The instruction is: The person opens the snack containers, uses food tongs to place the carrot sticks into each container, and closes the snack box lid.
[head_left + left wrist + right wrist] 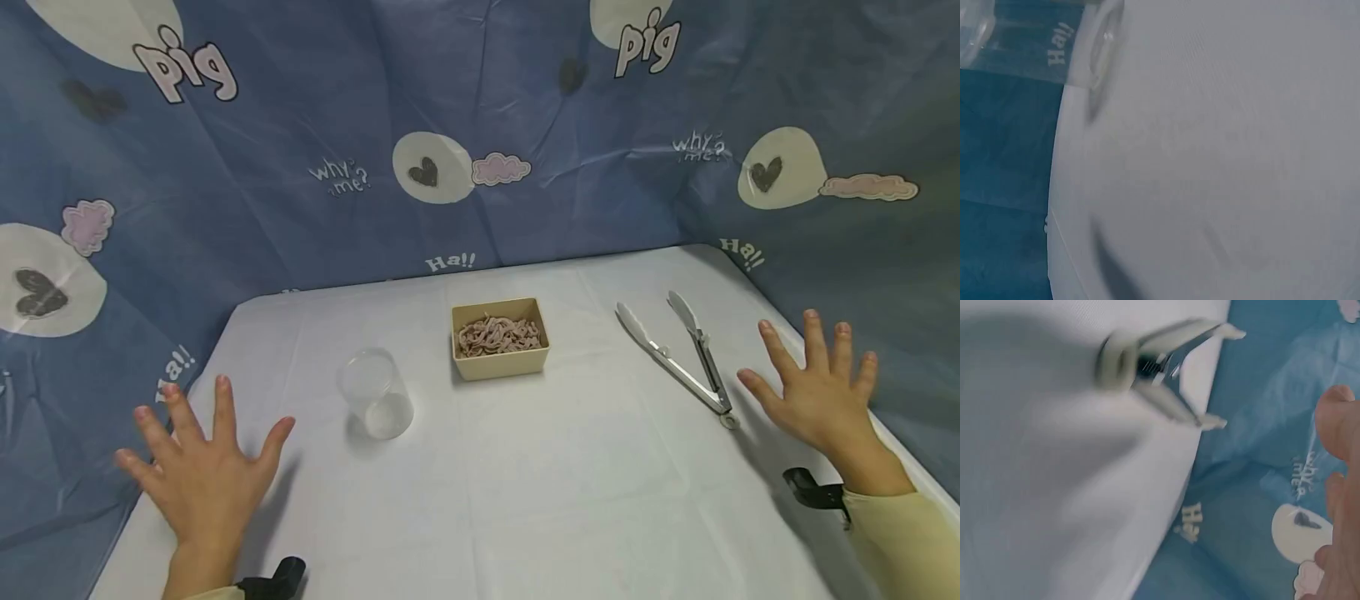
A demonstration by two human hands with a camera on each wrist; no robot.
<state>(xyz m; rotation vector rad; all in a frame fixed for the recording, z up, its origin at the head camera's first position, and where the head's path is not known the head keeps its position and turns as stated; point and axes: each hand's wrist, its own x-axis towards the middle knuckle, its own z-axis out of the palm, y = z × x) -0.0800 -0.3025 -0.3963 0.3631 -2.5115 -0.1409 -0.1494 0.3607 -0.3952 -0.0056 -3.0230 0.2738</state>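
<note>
My left hand [210, 479] is spread over the left side of the white table, fingers straight and holding nothing. To its right stands a clear plastic cup [375, 396], which also shows at the top left of the left wrist view as a transparent cup [1029, 44]. On the right, my right hand [821, 400] is likewise spread, its palm bare of any object. Metal tongs [686, 367] lie just left of it with their arms apart. A tan rectangular box [501, 364] holding brownish noodle-like strands [498, 335] sits at the middle back.
The white cloth-covered table [510, 492] ends at the back against a blue printed curtain [300, 217], which also closes in both sides. Black wrist straps [813, 490] show at the sleeve cuffs.
</note>
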